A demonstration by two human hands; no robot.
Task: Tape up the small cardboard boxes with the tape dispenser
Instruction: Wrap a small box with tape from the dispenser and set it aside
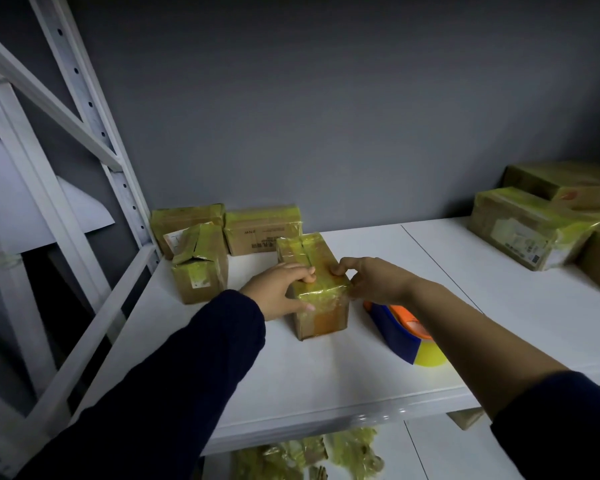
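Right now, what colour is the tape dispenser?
The tape dispenser is dark blue and orange, holding yellow tape; head view.

White shelf board [326, 368] is lying across the middle of the view, with a thin seam [440, 268] running diagonally from its back edge toward its front edge and dividing it into two panels. Grey wall [326, 98] is rising behind it. At left, a white metal upright [94, 112], perforated with a row of holes, is slanting through the view, and a diagonal brace [49, 95] is meeting it. A white panel [14, 188] is showing behind this frame. Below, a lower shelf [465, 452] is carrying crumpled yellowish wrapping [343, 452], its exact nature being unclear.
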